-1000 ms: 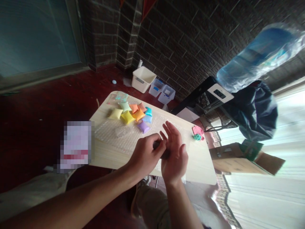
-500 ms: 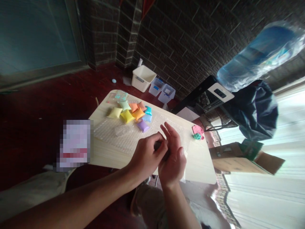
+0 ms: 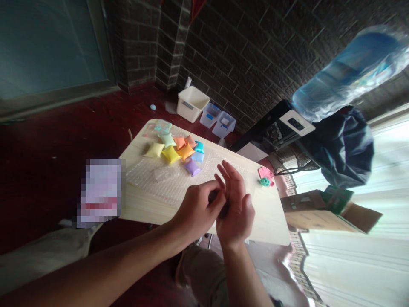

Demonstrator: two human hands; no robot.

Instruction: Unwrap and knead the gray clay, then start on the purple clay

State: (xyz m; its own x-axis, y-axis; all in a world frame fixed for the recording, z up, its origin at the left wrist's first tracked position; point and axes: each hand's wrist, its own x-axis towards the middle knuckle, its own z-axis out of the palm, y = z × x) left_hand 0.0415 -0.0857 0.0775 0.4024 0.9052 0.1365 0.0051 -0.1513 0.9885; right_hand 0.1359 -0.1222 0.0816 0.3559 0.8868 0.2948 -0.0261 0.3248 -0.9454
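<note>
My left hand is curled, thumb and fingers drawn together against the palm of my right hand. Whatever lies in its grip is hidden; only a dark patch shows between the fingers. My right hand is open, palm up, with its fingers stretched out. Both are held over the pale table. Beyond them lie several small pillow-shaped packets, among them a purple packet, a yellow packet and an orange packet. A clear bubble-wrap sheet spreads beneath. At the right sit a pink lump and a green openwork ball.
A white basket and two clear bins stand on the floor behind the table. To the right are an open cardboard box, a black bag and a blue water bottle. A blurred-out pale shape is at the left.
My right hand has shifted slightly to the right, its fingers and thumb a little more spread. My left hand has barely moved and stays curled. The things on the table stay put.
</note>
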